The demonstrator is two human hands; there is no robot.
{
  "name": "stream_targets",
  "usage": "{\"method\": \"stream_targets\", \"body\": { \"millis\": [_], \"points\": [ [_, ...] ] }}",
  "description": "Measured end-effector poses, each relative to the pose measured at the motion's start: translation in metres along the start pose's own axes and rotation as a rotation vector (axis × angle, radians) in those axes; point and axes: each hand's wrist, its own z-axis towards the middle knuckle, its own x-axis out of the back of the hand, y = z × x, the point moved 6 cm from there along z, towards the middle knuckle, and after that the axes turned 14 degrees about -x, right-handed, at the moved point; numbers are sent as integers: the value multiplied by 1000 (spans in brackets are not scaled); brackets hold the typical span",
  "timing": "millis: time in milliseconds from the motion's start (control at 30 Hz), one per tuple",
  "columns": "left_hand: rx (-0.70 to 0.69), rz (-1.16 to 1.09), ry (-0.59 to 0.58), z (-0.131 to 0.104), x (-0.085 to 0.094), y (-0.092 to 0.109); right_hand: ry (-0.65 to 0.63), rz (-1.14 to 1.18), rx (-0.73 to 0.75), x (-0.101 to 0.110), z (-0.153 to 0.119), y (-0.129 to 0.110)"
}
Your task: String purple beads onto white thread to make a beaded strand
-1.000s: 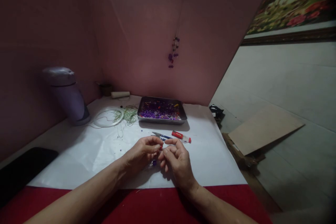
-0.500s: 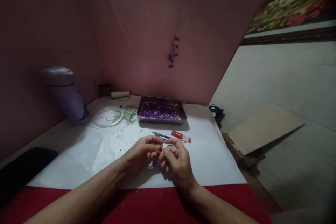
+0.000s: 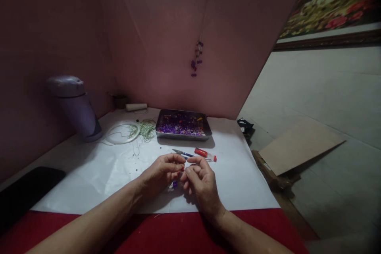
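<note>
My left hand [image 3: 163, 170] is closed in a pinch on a small red bead [image 3: 182, 168] in front of me. Close against it, fingertips almost meeting, my right hand [image 3: 201, 180] is also pinched; what lies between its finger and thumb is too small to make out. Below the left fingers a purple bead [image 3: 174, 184] shows, with pale bits around it. Just beyond the hands lie thread snips [image 3: 183, 153] with dark blades and a red-and-clear lighter [image 3: 205, 154], partly behind the right fingers.
A metal tray [image 3: 183, 137] of purple beads stands behind the hands. Left of it are tangled green thread [image 3: 145, 130], a clear ring-shaped coil [image 3: 110, 139] and a purple flask [image 3: 79, 111]. A beaded strand [image 3: 195, 63] hangs against the pink panel. A dark object [image 3: 35, 184] lies front left.
Both hands stay in nearly the same place, with only a very slight shift of the fingers around the red bead. Everything else is unchanged.
</note>
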Motion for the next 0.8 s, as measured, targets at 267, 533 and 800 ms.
{"method": "stream_targets", "body": {
  "millis": [267, 533, 800],
  "points": [
    [-8, 10, 12, 0, 2, 0, 13, 8, -4, 0, 0, 0],
    [-16, 20, 16, 0, 3, -2, 12, 0, -8, 0, 0, -1],
    [-23, 22, -1, 0, 2, -1, -31, -56, -11, -3, 1, 2]
  ]
}}
